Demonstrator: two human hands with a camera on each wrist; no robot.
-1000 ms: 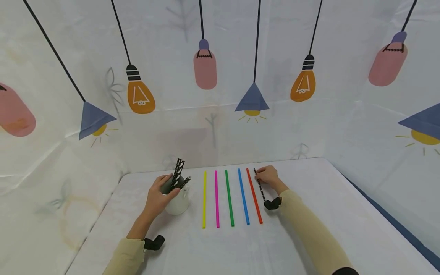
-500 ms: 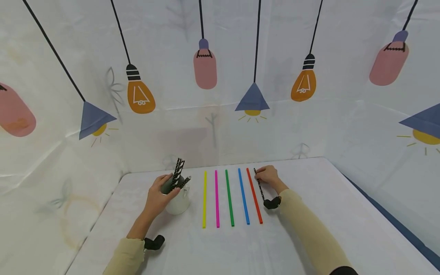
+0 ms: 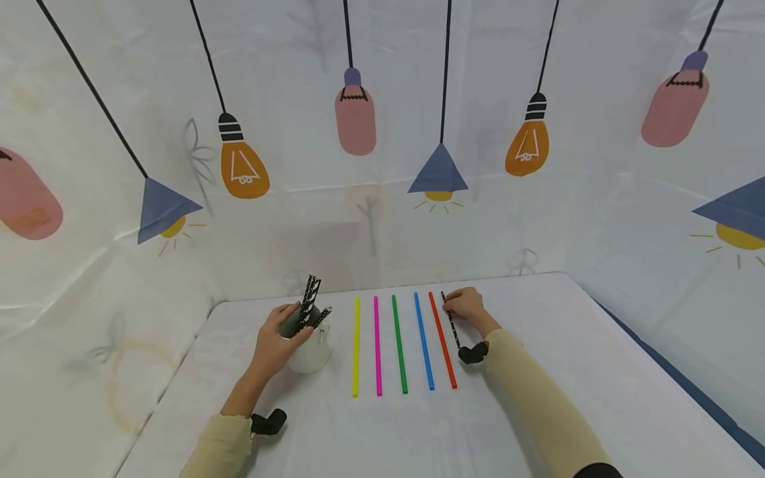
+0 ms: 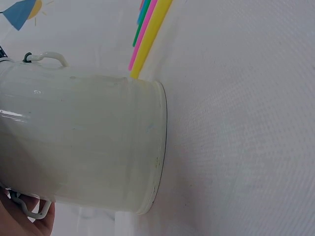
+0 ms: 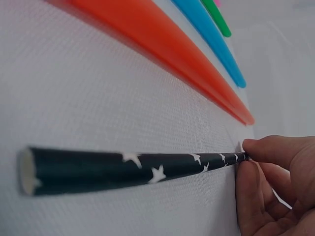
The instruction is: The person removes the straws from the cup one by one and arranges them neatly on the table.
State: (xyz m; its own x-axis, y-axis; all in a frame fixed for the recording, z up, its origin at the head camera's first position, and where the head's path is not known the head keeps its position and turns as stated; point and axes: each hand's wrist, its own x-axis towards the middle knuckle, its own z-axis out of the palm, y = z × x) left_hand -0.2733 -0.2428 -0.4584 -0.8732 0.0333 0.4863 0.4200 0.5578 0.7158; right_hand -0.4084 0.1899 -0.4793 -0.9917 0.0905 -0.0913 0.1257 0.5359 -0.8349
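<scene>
Head view: both hands [image 3: 277, 342] [image 3: 467, 305] stay unmoved, the right pinching a black straw [image 3: 454, 331].

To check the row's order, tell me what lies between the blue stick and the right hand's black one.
The red stick lies between the blue stick and the black stick, in head and right wrist views.

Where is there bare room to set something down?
Two broad patches: in front of the five coloured straws, between the left sleeve and right sleeve; and right of that right sleeve, to the edge of the table. It's crowded from the white pot, held by the left hand, across to the starred black straw pinched by the right hand: only narrow gaps.
</scene>
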